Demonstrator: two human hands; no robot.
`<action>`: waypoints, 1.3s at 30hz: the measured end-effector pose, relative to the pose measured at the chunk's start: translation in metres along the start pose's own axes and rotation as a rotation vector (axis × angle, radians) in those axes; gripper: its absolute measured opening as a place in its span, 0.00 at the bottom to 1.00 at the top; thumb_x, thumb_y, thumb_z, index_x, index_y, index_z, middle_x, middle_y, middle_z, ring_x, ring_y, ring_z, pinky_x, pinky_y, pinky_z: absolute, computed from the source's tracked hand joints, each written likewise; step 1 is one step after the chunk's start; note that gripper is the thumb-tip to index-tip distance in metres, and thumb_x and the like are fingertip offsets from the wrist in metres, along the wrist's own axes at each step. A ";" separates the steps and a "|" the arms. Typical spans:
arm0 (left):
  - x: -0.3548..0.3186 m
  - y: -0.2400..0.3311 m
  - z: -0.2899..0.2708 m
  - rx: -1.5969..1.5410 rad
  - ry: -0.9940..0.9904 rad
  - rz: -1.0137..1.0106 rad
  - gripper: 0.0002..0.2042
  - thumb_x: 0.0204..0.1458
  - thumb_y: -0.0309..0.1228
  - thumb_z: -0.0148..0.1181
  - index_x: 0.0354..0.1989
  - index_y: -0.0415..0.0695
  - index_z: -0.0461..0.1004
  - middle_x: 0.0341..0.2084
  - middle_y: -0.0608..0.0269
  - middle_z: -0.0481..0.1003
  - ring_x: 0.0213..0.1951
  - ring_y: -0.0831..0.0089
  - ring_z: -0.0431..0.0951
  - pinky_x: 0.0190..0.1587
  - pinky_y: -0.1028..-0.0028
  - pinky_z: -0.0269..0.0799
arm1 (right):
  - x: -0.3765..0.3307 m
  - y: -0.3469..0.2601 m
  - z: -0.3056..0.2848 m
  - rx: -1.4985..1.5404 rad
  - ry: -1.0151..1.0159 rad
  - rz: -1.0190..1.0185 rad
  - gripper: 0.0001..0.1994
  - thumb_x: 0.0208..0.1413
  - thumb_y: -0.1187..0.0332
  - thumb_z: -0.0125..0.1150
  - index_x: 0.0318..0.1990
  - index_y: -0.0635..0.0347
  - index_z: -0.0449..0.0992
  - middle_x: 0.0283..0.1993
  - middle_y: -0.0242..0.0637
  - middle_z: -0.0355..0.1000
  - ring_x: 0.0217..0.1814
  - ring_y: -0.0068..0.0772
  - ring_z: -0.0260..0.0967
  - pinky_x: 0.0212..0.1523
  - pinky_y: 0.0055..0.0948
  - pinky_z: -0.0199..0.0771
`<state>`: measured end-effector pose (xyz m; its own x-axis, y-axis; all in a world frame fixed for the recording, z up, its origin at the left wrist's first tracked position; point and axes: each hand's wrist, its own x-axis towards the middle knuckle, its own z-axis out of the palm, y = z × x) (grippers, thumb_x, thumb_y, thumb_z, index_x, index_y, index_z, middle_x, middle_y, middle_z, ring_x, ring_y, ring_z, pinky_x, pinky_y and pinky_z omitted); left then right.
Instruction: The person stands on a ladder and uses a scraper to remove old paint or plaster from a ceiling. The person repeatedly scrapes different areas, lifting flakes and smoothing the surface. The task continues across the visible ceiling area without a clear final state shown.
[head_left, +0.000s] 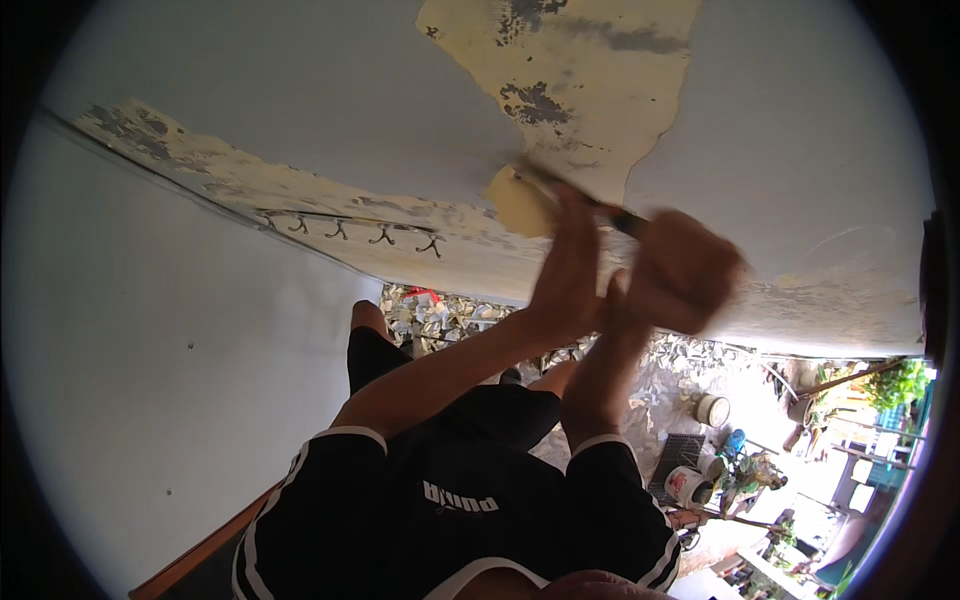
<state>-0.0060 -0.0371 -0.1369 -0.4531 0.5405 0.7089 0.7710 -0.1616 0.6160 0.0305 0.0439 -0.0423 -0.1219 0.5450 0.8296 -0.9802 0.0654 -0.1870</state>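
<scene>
My right hand [690, 272] is wrapped round the dark handle of a scraper [625, 220], slightly blurred by motion. The scraper's thin blade tip rests against the wall, at the edge of the grey paint. My left hand [572, 265] is lower and to the left, its fingers pressed on the scraper's shank near the blade; blur hides exactly how they grip. A loose, cream-coloured paint flake [520, 205] curls off the wall beside the blade and the left fingers. Above lies a bare cream patch [590, 95] with dark stains, bordered by grey paint [370, 80].
A rack of metal hooks [382, 235] is fixed to the wall on the left. Paint chips [440, 318] litter the floor below my arms. White buckets [685, 487], a round container [712, 410] and green plants [897, 383] stand to the right, by a bright opening.
</scene>
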 end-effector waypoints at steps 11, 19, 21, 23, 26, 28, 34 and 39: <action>-0.046 -0.037 -0.058 0.026 -0.034 -0.192 0.35 0.59 0.37 0.60 0.69 0.33 0.51 0.47 0.46 0.62 0.57 0.53 0.62 0.66 0.58 0.58 | -0.109 0.032 0.040 -0.410 -0.017 0.357 0.24 0.70 0.60 0.48 0.19 0.64 0.64 0.18 0.40 0.66 0.25 0.39 0.68 0.43 0.42 0.70; -0.040 -0.008 -0.002 -0.115 -0.143 -0.010 0.45 0.56 0.35 0.62 0.71 0.23 0.39 0.69 0.16 0.29 0.71 0.22 0.33 0.71 0.46 0.46 | -0.099 -0.078 0.004 -0.899 0.156 0.597 0.15 0.72 0.67 0.44 0.49 0.72 0.73 0.53 0.59 0.73 0.57 0.48 0.75 0.52 0.39 0.81; -0.043 -0.002 0.006 -0.096 -0.207 0.065 0.41 0.54 0.31 0.62 0.71 0.25 0.46 0.70 0.18 0.35 0.71 0.24 0.41 0.71 0.46 0.50 | -0.093 -0.108 -0.009 -1.021 0.102 0.845 0.17 0.69 0.68 0.50 0.58 0.71 0.73 0.54 0.53 0.75 0.48 0.40 0.79 0.44 0.29 0.82; -0.047 0.004 0.018 -0.015 -0.304 0.148 0.40 0.53 0.29 0.63 0.71 0.27 0.48 0.70 0.21 0.37 0.71 0.26 0.42 0.71 0.45 0.51 | -0.089 -0.122 -0.021 -1.296 -0.028 0.902 0.21 0.64 0.74 0.52 0.65 0.60 0.70 0.53 0.50 0.78 0.49 0.40 0.80 0.46 0.34 0.80; -0.055 0.009 0.042 -0.021 -0.304 0.089 0.41 0.52 0.26 0.63 0.71 0.29 0.47 0.71 0.24 0.38 0.72 0.28 0.42 0.71 0.45 0.50 | -0.078 -0.126 -0.033 -1.579 -0.162 1.046 0.28 0.59 0.78 0.55 0.68 0.51 0.68 0.47 0.49 0.80 0.50 0.48 0.80 0.49 0.40 0.78; -0.061 0.009 0.054 -0.025 -0.293 0.039 0.41 0.52 0.25 0.63 0.71 0.29 0.47 0.71 0.23 0.38 0.72 0.27 0.42 0.71 0.44 0.50 | -0.075 -0.131 -0.056 -1.543 -0.259 0.991 0.29 0.61 0.78 0.56 0.70 0.54 0.64 0.49 0.50 0.80 0.49 0.39 0.80 0.49 0.38 0.78; -0.058 0.006 0.062 0.017 -0.199 -0.062 0.39 0.53 0.25 0.60 0.69 0.24 0.44 0.69 0.18 0.36 0.71 0.23 0.39 0.71 0.40 0.45 | -0.053 -0.100 -0.076 -1.353 -0.478 0.803 0.25 0.59 0.80 0.57 0.64 0.54 0.72 0.49 0.45 0.80 0.46 0.45 0.81 0.46 0.37 0.79; -0.054 0.005 0.058 0.117 -0.237 -0.052 0.37 0.53 0.27 0.57 0.69 0.24 0.49 0.68 0.19 0.44 0.71 0.26 0.42 0.73 0.40 0.40 | -0.037 -0.102 -0.061 -1.514 -0.586 0.751 0.24 0.58 0.80 0.58 0.63 0.55 0.73 0.45 0.45 0.81 0.40 0.43 0.81 0.39 0.38 0.79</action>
<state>0.0484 -0.0194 -0.1925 -0.3863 0.7262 0.5687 0.8022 -0.0398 0.5957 0.1448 0.0679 -0.0860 -0.7946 0.4999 0.3446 0.2480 0.7853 -0.5673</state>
